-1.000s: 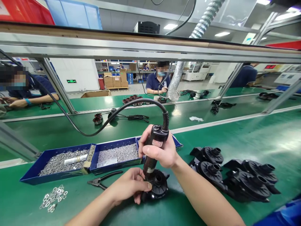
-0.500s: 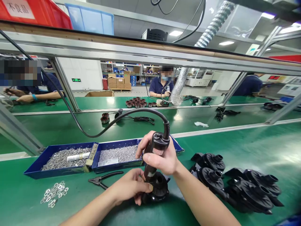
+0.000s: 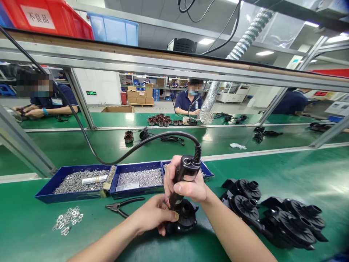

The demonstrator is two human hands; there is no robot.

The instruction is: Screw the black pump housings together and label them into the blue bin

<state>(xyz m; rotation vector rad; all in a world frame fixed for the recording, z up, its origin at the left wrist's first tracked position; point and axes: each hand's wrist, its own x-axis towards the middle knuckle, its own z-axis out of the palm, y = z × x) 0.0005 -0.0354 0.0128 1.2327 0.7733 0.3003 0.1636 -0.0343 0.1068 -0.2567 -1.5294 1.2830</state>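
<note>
Far left on the green bench [image 3: 32, 240]: loose washers [image 3: 67, 220]; behind them a blue tray [image 3: 68, 196] of long screws, and just beside it a second tray [image 3: 136, 191] of small screws; pliers [image 3: 124, 206] lie in front of that tray, untouched; left hand [image 3: 154, 214] clasps the edge of a black housing [image 3: 189, 218], thumb on top, pinning it flat on the bench near the front edge; right hand [image 3: 188, 187] wrapped tight round the driver [image 3: 184, 174], which stands near upright with its bit down on the housing top, just beside the left thumb; cable [image 3: 169, 132] loops off up and left; bit tip and screw hidden by the fingers; right of the forearm, a pile [image 3: 272, 214] of like housings, apart from both hands

Judgement: one fastening in hand on this housing; how many of its screws are in cannot be read; whether the pile is finished or waiting cannot be told, so what is left stays open
</note>
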